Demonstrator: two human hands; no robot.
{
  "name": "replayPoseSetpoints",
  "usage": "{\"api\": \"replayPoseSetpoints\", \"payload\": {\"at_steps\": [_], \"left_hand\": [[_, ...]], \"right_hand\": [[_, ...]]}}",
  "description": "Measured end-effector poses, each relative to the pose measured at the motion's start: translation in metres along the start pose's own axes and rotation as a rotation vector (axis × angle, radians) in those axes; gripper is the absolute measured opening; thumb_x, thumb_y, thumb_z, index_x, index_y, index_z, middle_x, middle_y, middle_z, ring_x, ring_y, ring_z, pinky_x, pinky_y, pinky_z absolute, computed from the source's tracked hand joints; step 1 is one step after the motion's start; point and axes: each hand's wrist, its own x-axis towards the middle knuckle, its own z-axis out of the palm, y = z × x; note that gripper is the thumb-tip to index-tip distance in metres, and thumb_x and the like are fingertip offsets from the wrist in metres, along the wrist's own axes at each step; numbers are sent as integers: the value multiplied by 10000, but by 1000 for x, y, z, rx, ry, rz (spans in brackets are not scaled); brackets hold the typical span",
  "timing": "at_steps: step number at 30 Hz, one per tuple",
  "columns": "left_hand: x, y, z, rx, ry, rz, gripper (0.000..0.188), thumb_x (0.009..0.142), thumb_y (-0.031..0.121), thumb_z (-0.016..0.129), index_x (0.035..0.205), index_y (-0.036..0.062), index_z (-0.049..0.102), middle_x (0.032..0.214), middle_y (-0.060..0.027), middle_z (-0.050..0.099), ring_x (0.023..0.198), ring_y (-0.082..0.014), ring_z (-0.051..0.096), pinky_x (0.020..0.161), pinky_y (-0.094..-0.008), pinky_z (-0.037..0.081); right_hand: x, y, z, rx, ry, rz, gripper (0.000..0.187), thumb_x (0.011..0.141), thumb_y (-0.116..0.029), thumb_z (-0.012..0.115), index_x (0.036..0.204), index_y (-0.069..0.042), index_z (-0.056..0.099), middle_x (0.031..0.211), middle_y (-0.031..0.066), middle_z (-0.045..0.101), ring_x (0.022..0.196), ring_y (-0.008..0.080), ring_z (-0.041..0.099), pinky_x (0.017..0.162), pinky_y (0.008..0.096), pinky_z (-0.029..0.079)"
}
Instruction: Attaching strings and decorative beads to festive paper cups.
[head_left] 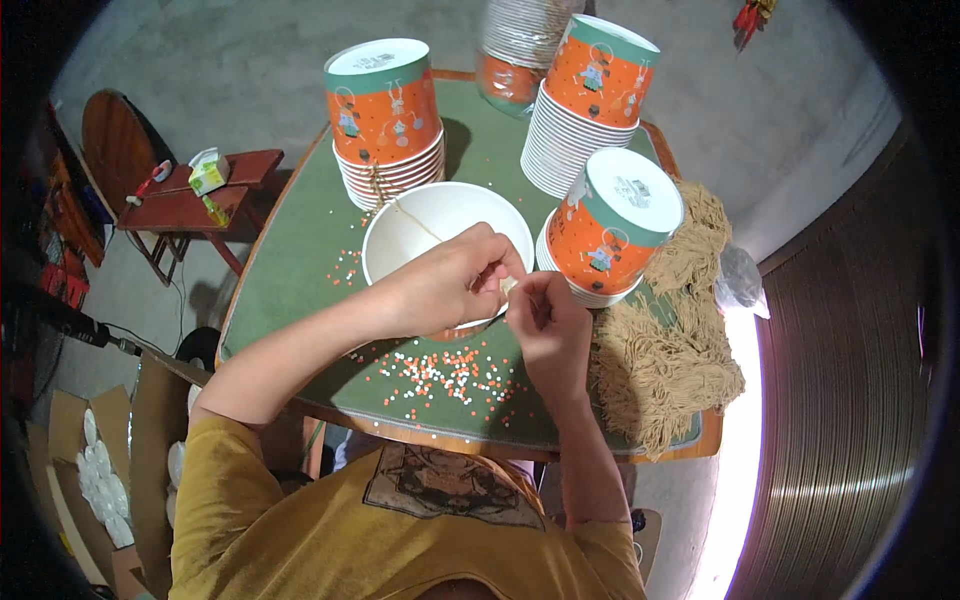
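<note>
A: Fingers?

B: Left hand (445,285) and right hand (548,325) are pinching shut on a thin string (410,215), meeting at the near right rim of the white bowl (400,240).

A: String direction?

B: It's running up-left from the fingertips, across the bowl, toward the orange cup stack (387,115) behind it. Left hand is sitting nearer.

One head-worn fisheye view looks steeply down from above the person's chest onto a green table (300,260), close enough that it fills the centre. The forearms enter from six o'clock, stacked cups (385,110) stand toward twelve o'clock, and the floor curves off around the dark rim.
</note>
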Motion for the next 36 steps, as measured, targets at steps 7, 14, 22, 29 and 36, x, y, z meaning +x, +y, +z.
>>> {"api": "replayPoseSetpoints", "payload": {"at_steps": [7,14,22,29,36], "left_hand": [[-1,4,-1,123,3,-40,119,796,56,600,893,12,547,883,-90,459,760,-188,504,695,-321,446],[-9,7,3,181,63,25,118,798,33,621,865,23,524,883,-70,439,761,-183,501,670,-307,443],[-13,6,11,320,156,87,98,829,49,614,901,13,557,905,-93,480,748,-229,571,665,-340,478],[-15,14,14,246,210,-108,74,861,76,607,906,24,580,700,-61,599,638,-171,600,615,-299,484],[-12,7,10,-46,145,-203,70,878,71,611,902,16,575,738,1,558,687,-61,502,644,-247,455]], "right_hand": [[-3,-2,3,-226,67,-125,121,798,-60,678,875,-39,587,725,65,588,631,151,597,582,281,479],[-8,0,7,-113,85,-56,118,803,-35,668,881,-39,579,711,35,588,609,87,551,567,252,459],[-9,3,9,-47,97,-11,122,811,-38,666,892,-39,576,689,20,578,603,63,527,571,238,455],[-10,3,9,-182,100,-103,136,788,-39,672,893,-47,585,742,55,587,627,142,585,585,275,478],[-10,5,11,-247,129,-200,123,788,-25,669,869,-50,581,775,68,594,637,190,610,580,300,488]]}}
